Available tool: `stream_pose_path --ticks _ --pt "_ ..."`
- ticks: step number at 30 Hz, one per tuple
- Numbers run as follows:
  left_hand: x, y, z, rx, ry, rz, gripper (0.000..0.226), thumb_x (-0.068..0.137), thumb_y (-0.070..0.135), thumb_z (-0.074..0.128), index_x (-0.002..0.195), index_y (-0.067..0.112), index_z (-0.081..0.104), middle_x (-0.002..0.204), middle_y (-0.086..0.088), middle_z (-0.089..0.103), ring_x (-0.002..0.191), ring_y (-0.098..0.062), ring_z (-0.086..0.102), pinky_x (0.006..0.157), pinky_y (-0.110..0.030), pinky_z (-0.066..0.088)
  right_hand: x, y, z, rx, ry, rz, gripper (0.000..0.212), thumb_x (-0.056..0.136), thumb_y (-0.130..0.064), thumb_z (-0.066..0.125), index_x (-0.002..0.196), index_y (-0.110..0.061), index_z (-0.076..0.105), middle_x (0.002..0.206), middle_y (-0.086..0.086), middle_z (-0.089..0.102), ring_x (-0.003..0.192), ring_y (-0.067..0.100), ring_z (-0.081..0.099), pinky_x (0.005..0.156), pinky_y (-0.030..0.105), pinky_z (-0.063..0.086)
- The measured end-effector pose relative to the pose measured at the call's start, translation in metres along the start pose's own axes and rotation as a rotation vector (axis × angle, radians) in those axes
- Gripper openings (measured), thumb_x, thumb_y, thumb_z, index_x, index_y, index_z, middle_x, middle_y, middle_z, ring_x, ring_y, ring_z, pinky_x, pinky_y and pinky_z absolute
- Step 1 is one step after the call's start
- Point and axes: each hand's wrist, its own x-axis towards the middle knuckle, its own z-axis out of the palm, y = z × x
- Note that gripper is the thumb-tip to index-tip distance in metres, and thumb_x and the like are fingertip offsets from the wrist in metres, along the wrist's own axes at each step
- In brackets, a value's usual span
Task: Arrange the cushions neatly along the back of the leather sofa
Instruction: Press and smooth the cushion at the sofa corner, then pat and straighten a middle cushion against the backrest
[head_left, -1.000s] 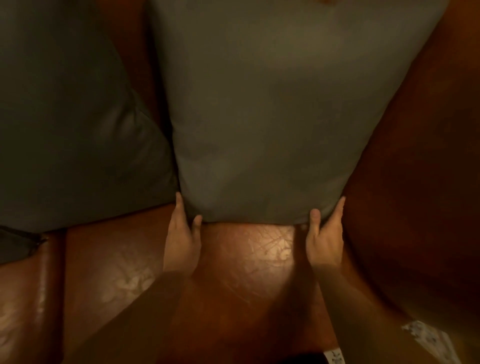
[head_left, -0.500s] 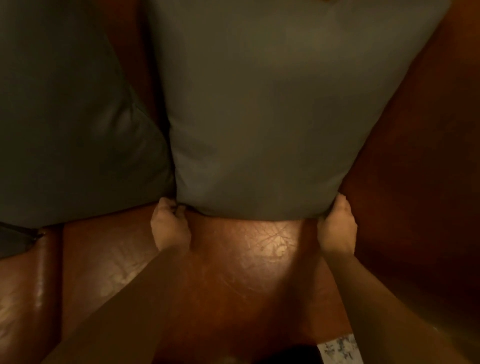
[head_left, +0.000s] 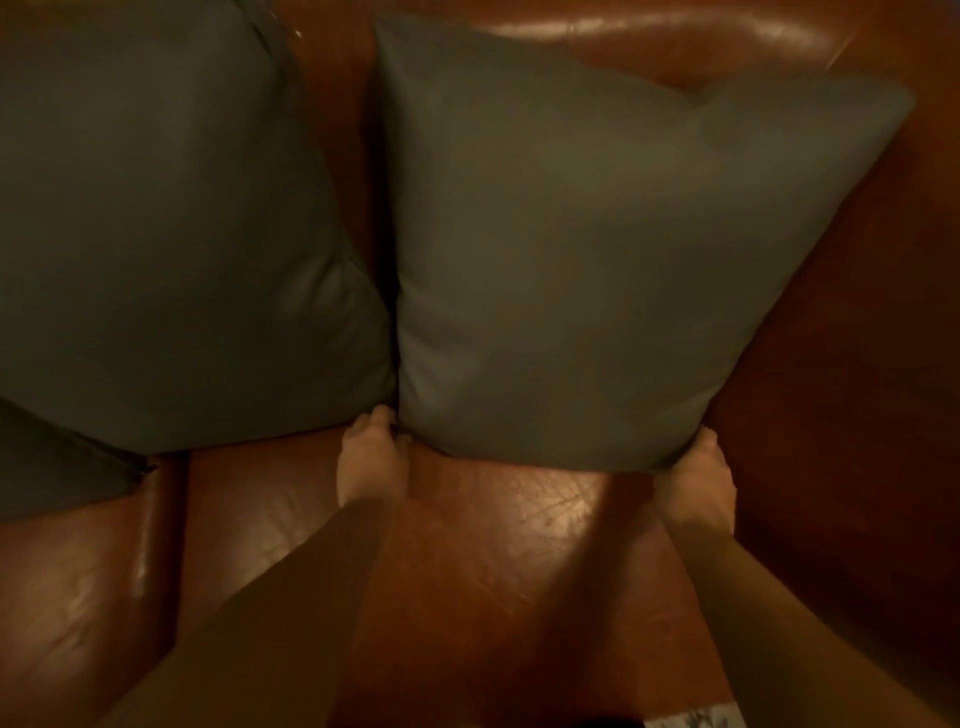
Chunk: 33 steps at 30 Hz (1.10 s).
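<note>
now both hands pinch the bottom corners of the right cushion (head_left: 597, 270): left hand (head_left: 371, 460), right hand (head_left: 696, 486). it leans on the sofa (head_left: 519, 545) back, touching the left cushion (head_left: 166, 234) (top tilted rightward); ease both corners evenly to square it.

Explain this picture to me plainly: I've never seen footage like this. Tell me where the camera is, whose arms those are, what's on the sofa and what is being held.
There is no machine here. The camera sits on a person's head and looks forward and down, so the two bare arms reaching in from the bottom are that person's own.

The shiny brown surface is a leather sofa: seat below, backrest along the top. Against the backrest lean two grey cushions side by side, the left cushion and the right cushion, close together near their lower corners. A dark corner of a third cushion peeks in at the far left edge.

The left hand grips the right cushion's lower left corner, and the right hand grips its lower right corner, fingers curled around the fabric. The left cushion is untouched.
</note>
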Motion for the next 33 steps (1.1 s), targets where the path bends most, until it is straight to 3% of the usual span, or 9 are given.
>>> stream_pose_path --ticks 3,6,9,12,17,20,29,33 --pt "-0.006 0.014 -0.02 0.091 -0.103 -0.007 0.042 0.098 0.024 0.058 0.138 0.014 0.052 0.133 -0.017 0.056 0.128 -0.038 0.05 0.098 -0.046 0.049 -0.017 -0.02 -0.007 0.052 0.003 0.09 0.056 0.091 -0.009 0.058 0.144 -0.003 0.04 0.145 0.026 0.046 0.125 0.05 0.051 0.1 0.05 0.042" --pt "-0.016 0.033 -0.049 0.203 -0.181 0.002 0.045 0.103 0.038 0.05 0.143 0.017 0.048 0.141 -0.014 0.052 0.135 -0.035 0.043 0.102 -0.044 0.046 -0.044 -0.054 -0.019 0.103 0.02 0.129 0.064 0.097 -0.016 0.057 0.153 -0.003 0.03 0.151 0.026 0.038 0.125 0.051 0.05 0.099 0.051 0.042" --pt "-0.03 0.053 -0.085 0.285 -0.197 -0.017 0.051 0.103 0.051 0.046 0.139 0.016 0.055 0.142 -0.012 0.052 0.136 -0.032 0.041 0.104 -0.041 0.045 -0.076 -0.095 -0.034 0.104 0.036 0.06 0.078 0.099 -0.024 0.059 0.16 -0.005 0.015 0.16 0.024 0.023 0.126 0.053 0.049 0.096 0.051 0.044" --pt "-0.043 0.067 -0.121 0.276 -0.154 -0.023 0.053 0.103 0.054 0.042 0.135 0.015 0.059 0.141 -0.011 0.053 0.135 -0.03 0.042 0.104 -0.04 0.045 -0.107 -0.128 -0.051 0.029 0.044 -0.104 0.083 0.099 -0.035 0.061 0.162 -0.008 0.014 0.165 0.02 0.016 0.14 0.046 0.038 0.102 0.05 0.044" --pt "-0.072 0.063 -0.209 0.272 -0.109 0.02 0.048 0.105 0.05 0.039 0.132 0.015 0.059 0.137 -0.009 0.056 0.133 -0.029 0.044 0.102 -0.04 0.046 -0.162 -0.194 -0.086 -0.15 -0.04 -0.363 0.068 0.102 -0.045 0.051 0.158 -0.014 0.029 0.161 0.014 0.028 0.144 0.037 0.034 0.108 0.048 0.041" --pt "-0.085 0.055 -0.254 0.255 -0.084 0.04 0.045 0.105 0.047 0.038 0.129 0.015 0.06 0.134 -0.009 0.057 0.131 -0.028 0.045 0.101 -0.04 0.047 -0.191 -0.236 -0.099 -0.245 -0.087 -0.49 0.06 0.104 -0.046 0.044 0.153 -0.012 0.036 0.153 0.013 0.04 0.139 0.033 0.041 0.106 0.044 0.043" --pt "-0.108 0.012 -0.361 0.167 -0.061 0.038 0.04 0.106 0.043 0.039 0.126 0.016 0.06 0.13 -0.009 0.061 0.127 -0.03 0.051 0.099 -0.042 0.049 -0.283 -0.329 -0.118 -0.299 -0.17 -0.703 0.038 0.106 -0.047 0.04 0.134 -0.026 0.054 0.13 0.002 0.062 0.118 0.026 0.06 0.085 0.035 0.049" --pt "-0.123 -0.003 -0.393 0.157 -0.06 0.049 0.039 0.106 0.043 0.039 0.123 0.015 0.061 0.127 -0.011 0.062 0.123 -0.031 0.056 0.098 -0.042 0.051 -0.313 -0.354 -0.129 -0.326 -0.259 -0.717 0.032 0.106 -0.049 0.04 0.118 -0.026 0.058 0.117 0.002 0.068 0.111 0.028 0.063 0.083 0.037 0.051"
